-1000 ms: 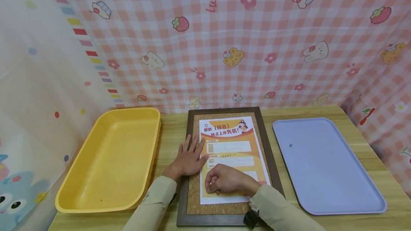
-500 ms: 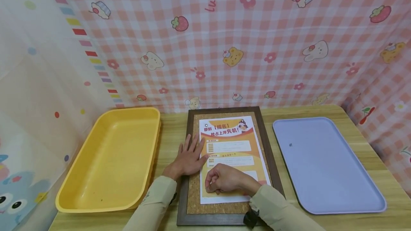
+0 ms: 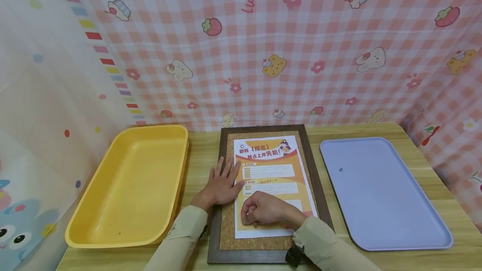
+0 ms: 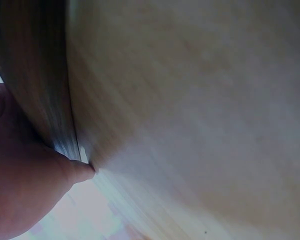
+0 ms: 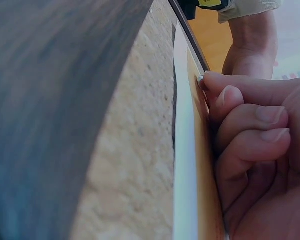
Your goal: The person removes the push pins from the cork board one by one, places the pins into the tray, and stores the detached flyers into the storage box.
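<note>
A printed orange and white poster (image 3: pixel 269 172) lies on a cork board (image 3: pixel 229 244) with a dark wooden frame (image 3: pixel 319 179). Small white push pins sit at its top left (image 3: pixel 242 147) and top right corners. My left hand (image 3: pixel 222 187), fingers spread, rests across the frame's left side and the poster's left edge. My right hand (image 3: pixel 267 209) has its fingers curled low over the poster's lower left. In the right wrist view, thumb and index finger pinch a small white push pin (image 5: pixel 200 79) against the paper; its point is hidden.
A deep yellow bin (image 3: pixel 132 187) stands on the wooden table (image 3: pixel 201 149) to the left. A shallow lavender tray (image 3: pixel 384 195) with a small dark speck lies to the right. A pink checked cloth (image 3: pixel 241 53) hangs behind the table.
</note>
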`<control>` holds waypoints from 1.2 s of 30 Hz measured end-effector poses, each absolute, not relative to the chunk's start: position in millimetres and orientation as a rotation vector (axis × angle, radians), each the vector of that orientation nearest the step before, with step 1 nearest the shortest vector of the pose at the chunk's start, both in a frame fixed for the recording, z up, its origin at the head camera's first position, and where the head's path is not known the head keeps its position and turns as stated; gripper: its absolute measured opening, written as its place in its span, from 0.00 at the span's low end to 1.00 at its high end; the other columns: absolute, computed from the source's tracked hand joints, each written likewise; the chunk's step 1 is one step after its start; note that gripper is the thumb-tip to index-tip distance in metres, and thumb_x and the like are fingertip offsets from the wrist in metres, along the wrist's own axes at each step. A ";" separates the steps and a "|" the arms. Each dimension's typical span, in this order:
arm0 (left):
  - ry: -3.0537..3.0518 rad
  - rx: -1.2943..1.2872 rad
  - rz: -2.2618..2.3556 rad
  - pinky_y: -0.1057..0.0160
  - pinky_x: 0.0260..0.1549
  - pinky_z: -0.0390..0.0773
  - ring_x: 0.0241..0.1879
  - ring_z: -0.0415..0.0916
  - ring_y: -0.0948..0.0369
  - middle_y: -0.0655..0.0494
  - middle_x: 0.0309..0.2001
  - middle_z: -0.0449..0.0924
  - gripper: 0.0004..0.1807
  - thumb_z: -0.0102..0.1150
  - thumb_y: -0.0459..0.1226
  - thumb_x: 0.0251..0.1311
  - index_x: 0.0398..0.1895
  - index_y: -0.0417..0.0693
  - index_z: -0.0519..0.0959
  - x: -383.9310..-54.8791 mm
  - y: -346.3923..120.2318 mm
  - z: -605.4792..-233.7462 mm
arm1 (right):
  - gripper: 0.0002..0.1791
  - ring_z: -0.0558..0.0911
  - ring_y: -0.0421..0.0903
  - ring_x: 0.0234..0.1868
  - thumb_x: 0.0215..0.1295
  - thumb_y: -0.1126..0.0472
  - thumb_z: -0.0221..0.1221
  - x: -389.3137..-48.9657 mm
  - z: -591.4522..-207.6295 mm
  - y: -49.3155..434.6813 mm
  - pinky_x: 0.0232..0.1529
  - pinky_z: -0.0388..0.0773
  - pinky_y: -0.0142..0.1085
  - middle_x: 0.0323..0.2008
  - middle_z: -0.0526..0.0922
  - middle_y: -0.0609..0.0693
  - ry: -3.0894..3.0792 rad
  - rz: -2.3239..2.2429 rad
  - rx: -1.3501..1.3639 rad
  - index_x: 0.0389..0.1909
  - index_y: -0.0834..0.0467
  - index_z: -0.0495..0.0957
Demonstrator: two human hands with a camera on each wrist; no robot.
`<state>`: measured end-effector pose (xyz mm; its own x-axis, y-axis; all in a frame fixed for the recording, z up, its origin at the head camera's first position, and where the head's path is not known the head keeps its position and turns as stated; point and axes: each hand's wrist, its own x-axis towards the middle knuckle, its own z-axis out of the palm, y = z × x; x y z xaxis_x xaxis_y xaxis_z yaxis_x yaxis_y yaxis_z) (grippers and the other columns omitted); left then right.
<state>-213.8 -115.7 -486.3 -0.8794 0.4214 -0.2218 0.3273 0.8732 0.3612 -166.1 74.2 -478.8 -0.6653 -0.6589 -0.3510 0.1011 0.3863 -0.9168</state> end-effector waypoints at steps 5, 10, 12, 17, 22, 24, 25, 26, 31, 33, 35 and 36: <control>2.750 0.563 0.457 0.34 0.71 0.35 0.78 0.22 0.43 0.46 0.80 0.31 0.37 0.34 0.54 0.76 0.81 0.50 0.43 -214.2 -116.1 -486.8 | 0.05 0.68 0.37 0.12 0.62 0.71 0.63 -165.3 -478.1 74.6 0.15 0.61 0.29 0.13 0.77 0.49 1.914 -1.349 -0.481 0.29 0.64 0.85; 2.753 0.568 0.463 0.34 0.71 0.35 0.78 0.22 0.43 0.46 0.80 0.32 0.37 0.35 0.54 0.76 0.81 0.50 0.43 -214.0 -116.0 -486.5 | 0.06 0.71 0.37 0.14 0.62 0.72 0.62 -162.8 -479.0 75.7 0.18 0.66 0.28 0.14 0.78 0.48 1.874 -1.329 -0.515 0.29 0.63 0.86; 2.756 0.567 0.465 0.35 0.71 0.35 0.78 0.23 0.43 0.46 0.80 0.32 0.37 0.35 0.54 0.76 0.81 0.50 0.43 -214.0 -116.1 -486.0 | 0.06 0.71 0.37 0.15 0.62 0.72 0.61 -161.5 -479.8 75.9 0.18 0.67 0.28 0.15 0.79 0.48 1.857 -1.334 -0.528 0.29 0.63 0.86; 2.761 0.568 0.473 0.35 0.71 0.35 0.78 0.23 0.43 0.46 0.80 0.32 0.37 0.35 0.54 0.76 0.81 0.50 0.44 -213.5 -116.0 -484.3 | 0.06 0.69 0.36 0.13 0.63 0.71 0.61 -160.2 -481.2 76.2 0.16 0.61 0.28 0.14 0.77 0.48 1.859 -1.364 -0.519 0.29 0.63 0.85; 2.753 0.568 0.477 0.34 0.71 0.35 0.78 0.23 0.43 0.46 0.80 0.32 0.37 0.35 0.53 0.76 0.81 0.50 0.43 -212.7 -115.8 -483.4 | 0.05 0.65 0.35 0.11 0.63 0.71 0.61 -161.6 -481.8 76.5 0.13 0.59 0.27 0.14 0.77 0.47 1.859 -1.353 -0.508 0.30 0.62 0.85; 2.752 0.569 0.476 0.34 0.71 0.35 0.78 0.23 0.43 0.46 0.80 0.32 0.37 0.35 0.53 0.76 0.81 0.50 0.43 -212.6 -115.7 -483.4 | 0.05 0.64 0.35 0.10 0.63 0.71 0.61 -162.1 -482.2 77.1 0.13 0.59 0.27 0.14 0.77 0.47 1.857 -1.353 -0.509 0.30 0.62 0.85; 2.751 0.569 0.477 0.34 0.71 0.35 0.78 0.23 0.43 0.46 0.80 0.32 0.37 0.35 0.53 0.76 0.81 0.50 0.44 -212.5 -115.7 -483.4 | 0.05 0.64 0.35 0.10 0.63 0.71 0.61 -162.3 -482.5 77.3 0.13 0.58 0.27 0.14 0.77 0.47 1.857 -1.356 -0.510 0.30 0.61 0.85; 2.751 0.568 0.475 0.34 0.71 0.35 0.78 0.23 0.43 0.46 0.80 0.32 0.37 0.35 0.54 0.76 0.81 0.50 0.43 -212.6 -115.7 -483.3 | 0.05 0.64 0.35 0.10 0.63 0.70 0.61 -162.5 -482.8 77.5 0.13 0.58 0.27 0.14 0.77 0.47 1.858 -1.360 -0.513 0.30 0.61 0.85; 2.750 0.562 0.479 0.35 0.71 0.35 0.78 0.23 0.43 0.46 0.80 0.32 0.37 0.35 0.53 0.76 0.81 0.50 0.44 -212.9 -115.9 -483.8 | 0.05 0.67 0.35 0.13 0.63 0.71 0.62 -162.6 -483.9 78.0 0.15 0.59 0.27 0.14 0.77 0.46 1.876 -1.383 -0.530 0.31 0.62 0.85; 2.750 0.558 0.477 0.35 0.71 0.35 0.78 0.23 0.43 0.46 0.80 0.32 0.37 0.35 0.53 0.76 0.81 0.50 0.44 -212.9 -115.7 -483.9 | 0.04 0.69 0.35 0.14 0.63 0.70 0.62 -162.1 -483.9 78.7 0.17 0.62 0.27 0.15 0.78 0.47 1.873 -1.405 -0.529 0.31 0.63 0.85; 2.749 0.555 0.474 0.35 0.71 0.35 0.78 0.23 0.43 0.46 0.80 0.32 0.37 0.35 0.54 0.76 0.81 0.50 0.43 -213.0 -115.3 -483.9 | 0.03 0.71 0.36 0.16 0.63 0.70 0.62 -161.6 -484.1 79.8 0.18 0.64 0.27 0.16 0.78 0.47 1.862 -1.435 -0.524 0.31 0.64 0.84; 2.749 0.556 0.471 0.35 0.71 0.35 0.78 0.23 0.43 0.46 0.80 0.32 0.37 0.35 0.54 0.76 0.81 0.50 0.43 -213.0 -115.1 -483.9 | 0.03 0.71 0.36 0.16 0.63 0.70 0.63 -161.4 -483.9 80.6 0.19 0.64 0.27 0.16 0.78 0.47 1.854 -1.450 -0.518 0.31 0.64 0.84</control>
<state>-213.0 -115.1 -483.9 -0.8813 0.4181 -0.2202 0.3209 0.8716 0.3706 -161.4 80.6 -483.9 -0.6637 -0.6903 -0.2881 0.1131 0.2881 -0.9509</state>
